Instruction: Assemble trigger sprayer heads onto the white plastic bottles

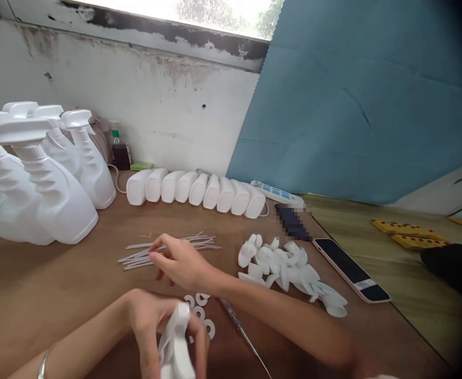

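Note:
My left hand (148, 321) is wrapped round a white plastic trigger spray head (178, 347), held upright near the bottom of the view. My right hand (183, 263) crosses in front, over a loose bundle of thin white tubes (136, 260). Its thumb and index fingertips come together at the tubes in a pinch; the exact contact is partly hidden. Between and just below my hands lie several flat white ring washers (209, 329). A thin screwdriver-like tool (237, 321) with a long metal shaft rests beneath my right forearm.
White spray bottles (65, 184) stand at the left. Several white bottle-shaped pieces (211, 192) lie in a row by the wall. Right of my hands are a pile of white plastic trigger parts (282, 266), a phone (351, 271) and a power strip (280, 195).

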Tool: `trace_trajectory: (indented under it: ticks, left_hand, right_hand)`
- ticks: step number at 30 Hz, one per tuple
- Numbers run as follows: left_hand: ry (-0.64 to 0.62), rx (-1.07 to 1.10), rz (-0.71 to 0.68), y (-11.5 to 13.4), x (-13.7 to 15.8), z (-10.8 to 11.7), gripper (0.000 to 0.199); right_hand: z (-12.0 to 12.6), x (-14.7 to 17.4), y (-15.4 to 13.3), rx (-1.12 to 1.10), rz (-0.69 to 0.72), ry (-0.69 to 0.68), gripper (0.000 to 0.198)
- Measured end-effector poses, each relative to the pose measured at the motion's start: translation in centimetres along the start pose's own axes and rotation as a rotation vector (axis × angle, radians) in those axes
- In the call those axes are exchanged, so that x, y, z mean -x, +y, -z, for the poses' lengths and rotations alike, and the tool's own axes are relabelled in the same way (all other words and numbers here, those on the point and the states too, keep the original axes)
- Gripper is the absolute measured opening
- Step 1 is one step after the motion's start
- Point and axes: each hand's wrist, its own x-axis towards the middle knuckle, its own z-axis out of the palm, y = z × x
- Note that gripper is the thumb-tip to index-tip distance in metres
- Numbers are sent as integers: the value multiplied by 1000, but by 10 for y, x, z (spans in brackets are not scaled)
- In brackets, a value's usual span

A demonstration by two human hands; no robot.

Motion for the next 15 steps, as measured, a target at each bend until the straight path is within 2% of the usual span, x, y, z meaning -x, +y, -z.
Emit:
trace_trajectory:
  ticks: [2, 4, 6, 7, 9, 11, 13, 15]
  left_hand:
    - [145, 164, -83, -7, 6, 2, 68]
    - [236, 281, -276, -14, 9, 7, 78]
    - [345, 360, -446, -16, 8, 13, 78]
    - [417, 392, -476, -15, 5, 17, 72]
    - [566, 438, -435, -10, -4, 24, 54]
    - [695, 468, -331, -6, -17, 31, 39]
    - [782, 505, -271, -6, -32, 40, 32]
    - [835, 545, -276, -9, -44, 47, 28]
  right_hand:
    - [18, 32, 7, 352, 28, 112, 9]
    - [27, 64, 17, 629, -30, 125, 11]
    - [27, 90, 28, 851, -131, 148, 12]
    - [25, 100, 35, 923, -171, 138, 11]
    - [19, 112, 47, 982, -205, 92, 13]
    - [17, 118, 56, 939, -192, 39, 24]
    - [21, 121, 57, 848, -146, 4, 30]
    - [32, 125, 49, 740, -57, -19, 27]
